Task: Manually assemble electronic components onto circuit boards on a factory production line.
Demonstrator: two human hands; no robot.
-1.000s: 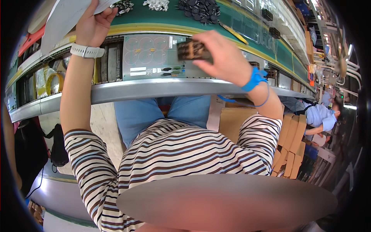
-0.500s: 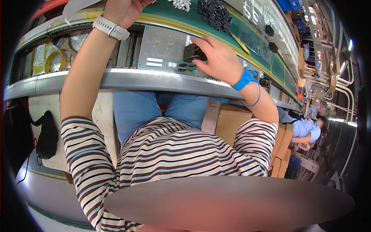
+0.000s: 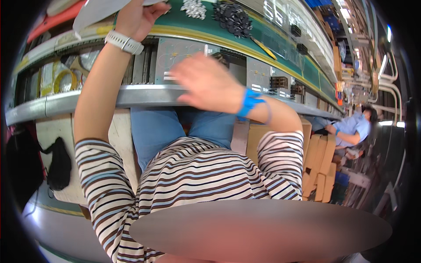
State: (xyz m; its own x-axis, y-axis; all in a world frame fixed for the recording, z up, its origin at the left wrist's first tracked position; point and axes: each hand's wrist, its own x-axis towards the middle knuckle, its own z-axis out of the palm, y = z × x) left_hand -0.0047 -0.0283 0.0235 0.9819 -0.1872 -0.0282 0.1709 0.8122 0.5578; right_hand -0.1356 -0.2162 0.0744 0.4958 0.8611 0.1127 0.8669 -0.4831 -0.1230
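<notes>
My right hand [image 3: 208, 83], with a blue wrist strap, is smeared by motion over a grey-green circuit board [image 3: 169, 49]. Its fingers look stretched out, thumb apart, with nothing visible in them. The hand hides much of the board; a dark block-shaped component [image 3: 218, 57] shows just past it. My left hand [image 3: 139, 22], wearing a pale watch, is at the far side beside a translucent white sheet [image 3: 94, 16]. Those fingers curl together at the green mat [image 3: 175, 18]; what they hold, if anything, is too small to make out.
Small white parts [image 3: 193, 8] and a pile of black round parts [image 3: 232, 18] lie on the mat, near a yellow slim tool [image 3: 264, 47]. Another board [image 3: 258, 72] is on the line to the right. A metal rail [image 3: 149, 94] runs in front. A person [image 3: 353, 127] sits farther right.
My right hand has left the dark block component and swung left and nearer across the board. My left hand has shifted slightly nearer, its fingers now curled. The board has slid slightly left.
</notes>
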